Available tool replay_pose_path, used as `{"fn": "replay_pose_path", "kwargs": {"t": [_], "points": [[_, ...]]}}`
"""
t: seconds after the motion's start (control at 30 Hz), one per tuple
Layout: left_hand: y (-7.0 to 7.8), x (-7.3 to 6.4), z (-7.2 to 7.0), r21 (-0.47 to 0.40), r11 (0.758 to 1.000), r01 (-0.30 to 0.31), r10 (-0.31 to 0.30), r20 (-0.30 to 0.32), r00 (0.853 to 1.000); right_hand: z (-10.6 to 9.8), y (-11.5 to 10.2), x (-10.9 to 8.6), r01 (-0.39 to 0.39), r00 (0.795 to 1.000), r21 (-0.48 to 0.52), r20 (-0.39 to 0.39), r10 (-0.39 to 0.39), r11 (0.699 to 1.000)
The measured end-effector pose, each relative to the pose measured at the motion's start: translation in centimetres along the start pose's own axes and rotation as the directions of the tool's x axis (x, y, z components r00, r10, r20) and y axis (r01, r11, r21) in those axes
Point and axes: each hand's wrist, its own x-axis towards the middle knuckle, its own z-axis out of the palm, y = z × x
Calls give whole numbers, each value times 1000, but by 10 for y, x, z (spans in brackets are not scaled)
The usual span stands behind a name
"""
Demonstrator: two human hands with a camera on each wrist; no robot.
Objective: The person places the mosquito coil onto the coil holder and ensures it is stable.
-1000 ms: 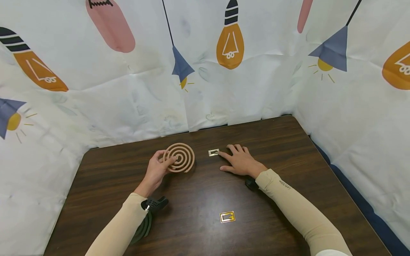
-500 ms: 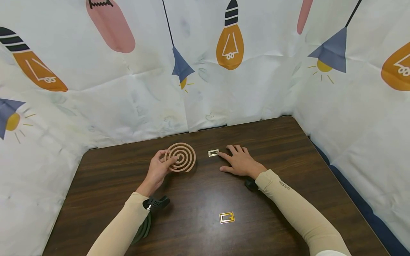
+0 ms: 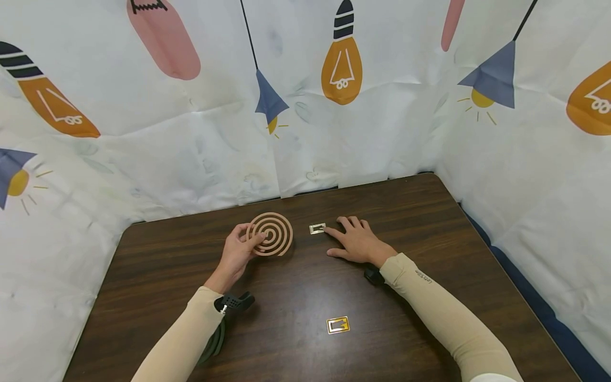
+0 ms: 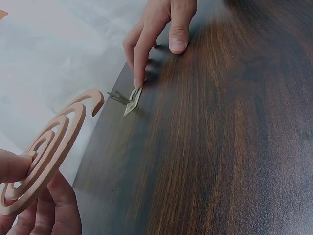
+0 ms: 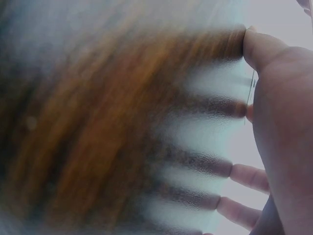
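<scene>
A light brown mosquito coil (image 3: pixel 269 234) is pinched in my left hand (image 3: pixel 234 252), thumb on its face near the centre and fingers behind. In the left wrist view the coil (image 4: pixel 61 142) is tilted above the table, apart from the small metal coil stand (image 4: pixel 131 103), whose prong is bent up. My right hand (image 3: pixel 358 241) is spread on the table, its index fingertip touching the edge of the silvery stand (image 3: pixel 317 228). In the right wrist view the right hand (image 5: pixel 288 132) has its fingertips down on the tabletop; the stand is barely seen there.
A second flat metal stand, golden in the light, (image 3: pixel 338 324) lies nearer on the dark wood table (image 3: pixel 286 339). Dark green coils (image 3: pixel 213 342) sit partly hidden beneath the left forearm. A printed white cloth (image 3: pixel 229 148) hangs behind the table.
My left hand has shifted slightly to the right with the mosquito coil, closer to the stand. The right hand stays in place, its index finger still on the stand.
</scene>
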Motion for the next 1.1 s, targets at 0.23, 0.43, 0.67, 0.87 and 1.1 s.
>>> {"fn": "replay_pose_path", "kwargs": {"t": [0.23,0.43,0.67,0.87,1.1], "points": [[-1,1,3,-2,1000,-5,5,15,1000,-2,-1,-2,2,1000,2,-9,-2,1000],[0,1,4,-8,1000,-5,5,12,1000,-1,0,-1,3,1000,-16,-8,-4,1000],[0,1,6,-6,1000,-2,2,13,1000,-2,-1,0,4,1000,-14,1,-4,1000],[1,2,6,-8,1000,-2,2,16,1000,-2,-1,0,3,1000,-18,2,-3,1000],[0,4,8,-18,1000,7,-7,14,1000,1,0,1,-6,1000,-25,9,6,1000]]}}
